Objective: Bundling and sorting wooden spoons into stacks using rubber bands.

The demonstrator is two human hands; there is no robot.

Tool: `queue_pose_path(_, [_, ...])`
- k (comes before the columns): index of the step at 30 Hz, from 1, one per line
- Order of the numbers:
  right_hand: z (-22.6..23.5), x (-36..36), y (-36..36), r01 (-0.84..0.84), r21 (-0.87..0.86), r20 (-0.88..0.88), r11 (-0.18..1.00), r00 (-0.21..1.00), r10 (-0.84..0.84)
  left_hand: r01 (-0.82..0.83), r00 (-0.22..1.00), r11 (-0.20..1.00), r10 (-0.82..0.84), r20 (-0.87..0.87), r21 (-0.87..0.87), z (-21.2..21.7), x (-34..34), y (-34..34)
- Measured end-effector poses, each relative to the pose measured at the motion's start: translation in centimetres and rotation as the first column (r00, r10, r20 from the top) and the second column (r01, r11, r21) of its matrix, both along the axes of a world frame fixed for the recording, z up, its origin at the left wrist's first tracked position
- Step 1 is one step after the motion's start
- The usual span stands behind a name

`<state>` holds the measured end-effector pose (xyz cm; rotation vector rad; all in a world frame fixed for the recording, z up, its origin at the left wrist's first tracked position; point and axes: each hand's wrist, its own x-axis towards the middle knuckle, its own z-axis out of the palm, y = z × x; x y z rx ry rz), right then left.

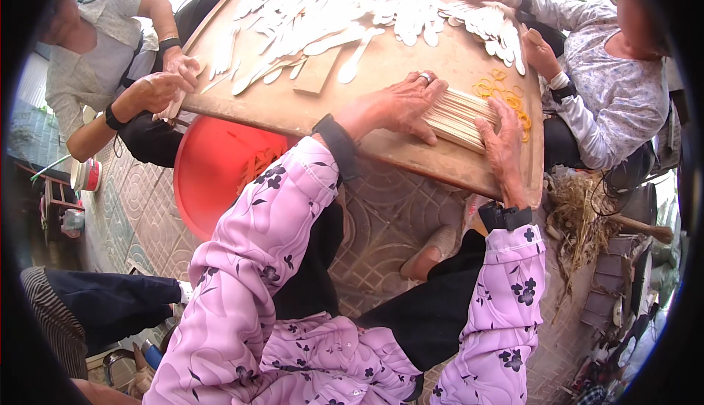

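Observation:
A tight row of thin, pale wooden sticks [456, 118] lies on the wooden board near its front edge. At its left end my left hand [400, 106] presses on the sticks, fingers at the far side and thumb at the near side. My right hand [501, 141] grips the right end, fingers bent round it. A loose pile of yellow rubber bands [506, 91] lies just beyond my right hand. Flat wooden spoons [359, 54] are spread beyond the row, beside a small rectangular wooden block [317, 76].
The board [286, 115] carries a large heap of spoons at the far side. One person's hands [165, 86] work at its left corner, another's [541, 54] at its right edge. A red tub [213, 178] stands below the left front edge; dry straw [583, 211] lies at right.

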<state>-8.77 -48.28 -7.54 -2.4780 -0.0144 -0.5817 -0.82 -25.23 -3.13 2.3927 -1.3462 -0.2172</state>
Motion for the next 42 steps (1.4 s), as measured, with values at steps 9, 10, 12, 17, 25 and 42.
queue_pose_path(9, [2.5,-0.2,-0.7,-0.021,0.121,0.029,0.992,0.999,0.017,0.003,1.0,1.0,-0.002,-0.026,0.016,-0.3,0.5,-1.1])
queue_pose_path(10, [3.8,-0.6,-0.4,-0.004,0.067,0.046,0.998,0.999,0.001,0.008,1.0,1.0,-0.008,-0.027,0.013,-0.3,0.6,-1.6])
queue_pose_path(12, [2.7,-0.1,1.7,-0.059,-0.144,0.019,0.988,0.998,0.062,-0.008,1.0,1.0,0.008,0.003,0.016,-0.3,0.6,-0.1])
queue_pose_path(17, [1.5,0.1,3.3,-0.242,-0.406,-0.259,0.881,0.955,0.143,-0.011,0.998,0.999,0.014,0.069,-0.044,-1.3,0.7,1.1])
queue_pose_path(25, [0.3,0.0,0.5,-0.266,-0.235,-0.261,0.935,0.944,0.203,-0.045,0.985,0.984,0.073,0.157,-0.173,-4.5,1.6,-1.0])
queue_pose_path(42, [0.8,-0.7,3.9,-0.266,-0.211,-0.348,0.941,0.92,0.183,-0.027,0.999,0.986,0.033,0.037,-0.162,-3.6,1.6,0.9])
